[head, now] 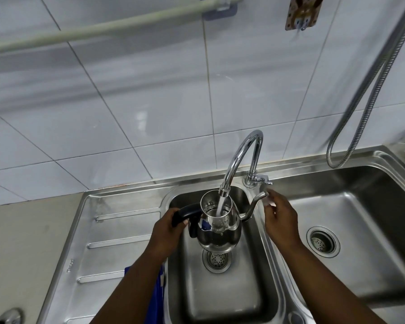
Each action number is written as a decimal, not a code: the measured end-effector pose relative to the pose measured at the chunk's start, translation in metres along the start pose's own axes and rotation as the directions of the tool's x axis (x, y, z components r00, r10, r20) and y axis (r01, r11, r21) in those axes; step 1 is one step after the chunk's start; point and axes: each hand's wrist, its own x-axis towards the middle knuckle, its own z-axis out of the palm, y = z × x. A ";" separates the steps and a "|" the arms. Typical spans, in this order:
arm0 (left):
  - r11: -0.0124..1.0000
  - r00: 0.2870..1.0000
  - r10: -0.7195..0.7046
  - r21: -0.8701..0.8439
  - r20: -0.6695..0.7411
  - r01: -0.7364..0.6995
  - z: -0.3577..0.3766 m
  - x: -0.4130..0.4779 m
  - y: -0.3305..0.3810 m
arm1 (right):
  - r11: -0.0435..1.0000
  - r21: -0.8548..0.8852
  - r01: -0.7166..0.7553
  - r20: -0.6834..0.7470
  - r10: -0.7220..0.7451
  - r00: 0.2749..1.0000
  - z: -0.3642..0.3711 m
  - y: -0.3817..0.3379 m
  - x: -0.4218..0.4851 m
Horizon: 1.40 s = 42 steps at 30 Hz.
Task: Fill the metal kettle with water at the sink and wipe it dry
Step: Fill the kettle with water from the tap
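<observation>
A shiny metal kettle (220,232) with a black handle and a thin curved spout hangs over the left sink basin (220,295), lid off. Water runs from the chrome tap (241,157) straight into its open top. My left hand (167,232) is closed around the black handle and carries the kettle. My right hand (278,218) is at the tip of the spout, just below the tap lever (263,181); its fingers are curled and something small and pale shows between them.
A second basin (360,218) with a drain lies to the right. The ribbed drainboard (117,242) is to the left, with a blue cloth (158,288) at its inner edge under my left forearm. A metal hose (372,94) hangs on the tiled wall.
</observation>
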 end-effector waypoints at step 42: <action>0.990 0.996 0.060 -0.128 0.067 -0.052 -0.073 -0.086 -0.022 | 0.993 -0.090 0.082 0.288 -0.053 0.956 -0.020 -0.064 -0.098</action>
